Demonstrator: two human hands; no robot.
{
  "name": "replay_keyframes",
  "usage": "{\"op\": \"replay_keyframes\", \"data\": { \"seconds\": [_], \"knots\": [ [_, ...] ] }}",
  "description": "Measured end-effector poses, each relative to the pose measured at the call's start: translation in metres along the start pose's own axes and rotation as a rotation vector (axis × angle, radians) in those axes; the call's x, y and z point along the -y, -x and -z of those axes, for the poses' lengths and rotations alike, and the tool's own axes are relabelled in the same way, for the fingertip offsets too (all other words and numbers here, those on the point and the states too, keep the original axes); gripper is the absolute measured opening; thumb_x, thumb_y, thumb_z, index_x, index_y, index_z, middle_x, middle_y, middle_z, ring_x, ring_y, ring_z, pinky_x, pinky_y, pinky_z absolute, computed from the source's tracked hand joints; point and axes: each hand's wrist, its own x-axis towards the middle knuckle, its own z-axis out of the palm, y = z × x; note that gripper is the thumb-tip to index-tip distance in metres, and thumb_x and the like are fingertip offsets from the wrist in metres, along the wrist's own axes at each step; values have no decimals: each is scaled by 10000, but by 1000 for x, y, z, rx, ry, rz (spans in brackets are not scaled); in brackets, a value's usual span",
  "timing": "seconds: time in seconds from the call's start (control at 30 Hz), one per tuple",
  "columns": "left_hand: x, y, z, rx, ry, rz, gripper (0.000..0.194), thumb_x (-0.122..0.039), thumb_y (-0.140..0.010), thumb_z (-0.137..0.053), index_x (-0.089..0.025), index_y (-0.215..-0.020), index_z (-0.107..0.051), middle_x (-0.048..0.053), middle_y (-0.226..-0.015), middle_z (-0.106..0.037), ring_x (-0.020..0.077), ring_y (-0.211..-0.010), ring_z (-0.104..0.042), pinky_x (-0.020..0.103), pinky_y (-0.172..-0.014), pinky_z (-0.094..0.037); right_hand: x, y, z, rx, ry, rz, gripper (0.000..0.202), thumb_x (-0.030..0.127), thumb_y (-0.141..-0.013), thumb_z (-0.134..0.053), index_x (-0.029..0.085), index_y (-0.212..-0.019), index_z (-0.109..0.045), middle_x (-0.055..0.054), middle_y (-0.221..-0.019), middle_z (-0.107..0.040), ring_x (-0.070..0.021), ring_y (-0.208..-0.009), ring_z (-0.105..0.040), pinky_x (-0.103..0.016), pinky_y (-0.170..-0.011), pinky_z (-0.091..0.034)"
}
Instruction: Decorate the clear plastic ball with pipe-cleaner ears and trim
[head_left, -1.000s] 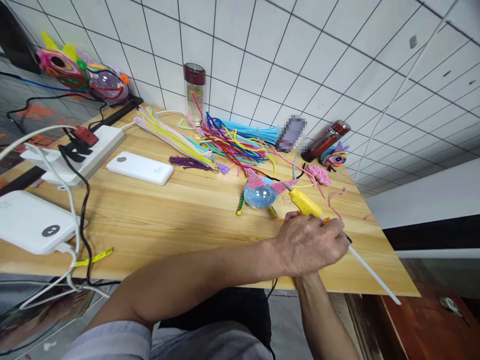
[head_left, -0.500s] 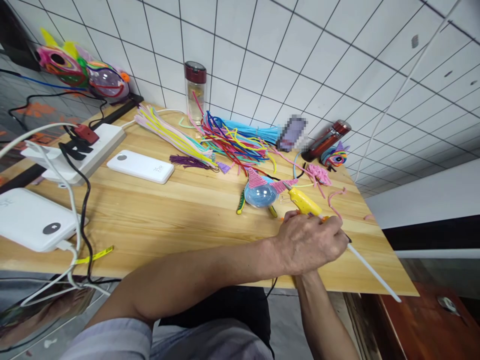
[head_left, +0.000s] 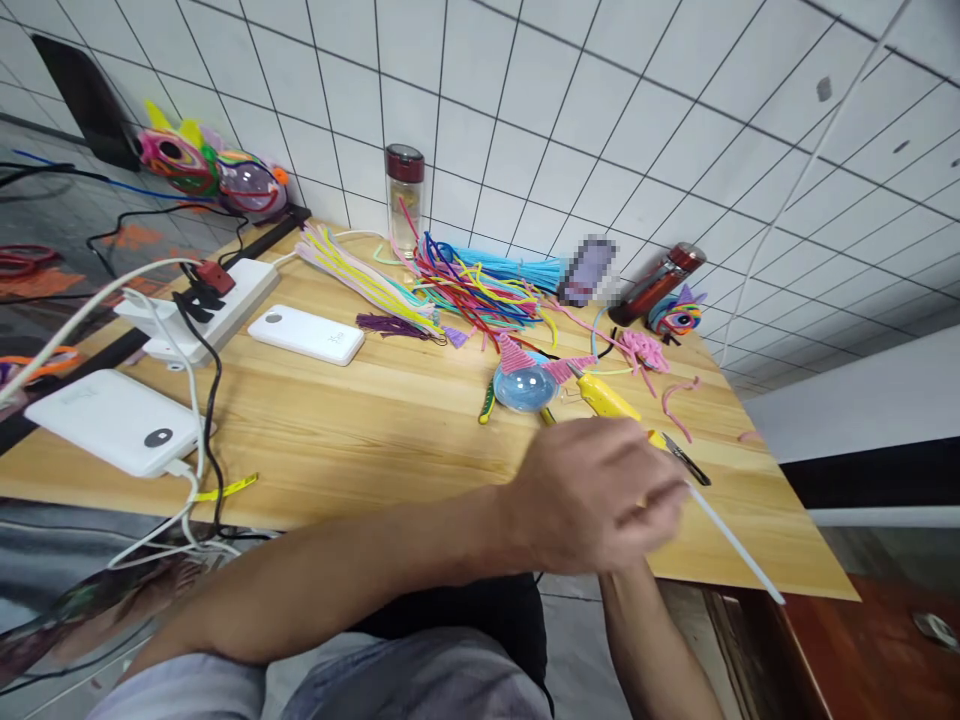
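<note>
My left hand (head_left: 592,495) is blurred and crosses over my right. Its curled fingers close around a white glue stick (head_left: 739,545), whose long end sticks out to the lower right. My right hand is hidden under the left; only its wrist (head_left: 626,590) and forearm show. From beneath the hands a yellow glue gun (head_left: 609,396) points up and left, its handle covered. Close to the nozzle is a clear, shiny dome (head_left: 526,385) with pink ear-like triangles (head_left: 516,355). Green-and-yellow plier handles (head_left: 487,402) poke out below the dome. A utility knife (head_left: 686,460) lies right of the hands.
Bundles of coloured pipe cleaners (head_left: 480,285) spread along the back. A glass bottle (head_left: 405,195) and a dark red flask (head_left: 660,282) stand by the tiled wall. White power banks (head_left: 306,334), a power strip (head_left: 240,300) and cables occupy the left. A small fish-like craft (head_left: 677,315) sits back right.
My left hand has moved a little left and down, uncovering more of the utility knife. The glue stick has shifted left with it. The whole view has swung slightly left.
</note>
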Motion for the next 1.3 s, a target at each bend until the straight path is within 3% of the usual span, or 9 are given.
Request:
{"op": "replay_keyframes", "data": {
  "seconds": [0.07, 0.13, 0.2, 0.27, 0.37, 0.53, 0.9, 1.03, 1.3],
  "knots": [
    [22, 16, 13, -223, -11, 190, 83, -261, -1004, -605, -219, -1066, -571, 36, -979, -678, 171, -955, -682, 313, -860, -563, 0, 3, 5, -53, -307, -68, 513, 562, -1094, -488, 122, -1267, -688, -70, -1141, -712, -175, -813, -701, -361, -762, -644],
    [53, 33, 19, -235, -81, 423, 266, -312, -957, -679, -212, -1160, -538, 81, -1125, -658, 212, -1075, -671, 371, -930, -574, 1, 2, 9, -101, -765, -181, 393, 521, -1070, -515, 172, -1149, -680, -29, -973, -684, -117, -569, -579, -303, -572, -547],
    [87, 46, 21, -133, -116, 629, 611, -382, -862, -778, -189, -1357, -475, 151, -1338, -617, 280, -1250, -639, 460, -1049, -559, 2, 1, 13, -116, -1102, -292, 260, 471, -982, -645, 223, -1062, -653, -16, -938, -653, -100, -527, -520, -282, -523, -466],
    [115, 52, 21, 30, -94, 762, 892, -441, -747, -872, -172, -1466, -418, 209, -1516, -540, 359, -1429, -547, 539, -1163, -496, 4, -1, 14, -108, -1173, -354, 264, 462, -920, -703, 231, -1029, -637, -17, -946, -637, -96, -541, -509, -281, -531, -443],
    [137, 48, 20, 223, -53, 851, 942, -479, -708, -895, -164, -1479, -454, 207, -1536, -569, 396, -1468, -524, 571, -1211, -451, 6, -1, 15, -81, -1163, -388, 310, 494, -893, -718, 234, -1029, -617, -25, -960, -641, -100, -547, -500, -292, -535, -439],
    [139, 35, 15, 357, -96, 812, 658, -524, -733, -878, -224, -1264, -632, 121, -1330, -715, 387, -1346, -609, 570, -1164, -470, 7, -1, 16, -57, -1159, -376, 301, 486, -891, -723, 234, -1019, -620, -30, -956, -669, -103, -542, -511, -296, -533, -449],
    [136, 44, -5, 127, -32, 478, 859, -370, -740, -889, -186, -1460, -457, 177, -1412, -593, 340, -1373, -558, 524, -1181, -492, -3, 27, 38, 108, -633, -204, 176, 373, -999, -662, 248, -1115, -704, -57, -1000, -742, -214, -811, -680, -362, -702, -568],
    [135, 48, -8, 127, -41, 445, 889, -362, -746, -892, -235, -1491, -424, 165, -1420, -558, 348, -1370, -536, 554, -1178, -502, 3, 26, 45, 127, -415, -47, 156, 317, -1027, -621, 259, -1152, -695, -59, -1044, -744, -251, -988, -727, -416, -870, -590],
    [136, 53, -11, 133, -79, 422, 889, -364, -758, -868, -179, -1518, -445, 188, -1440, -471, 360, -1404, -512, 537, -1221, -474, 15, 22, 48, 118, -260, 64, 115, 237, -1040, -578, 257, -1141, -629, -57, -1023, -726, -230, -911, -723, -377, -806, -574]
  ]
}}
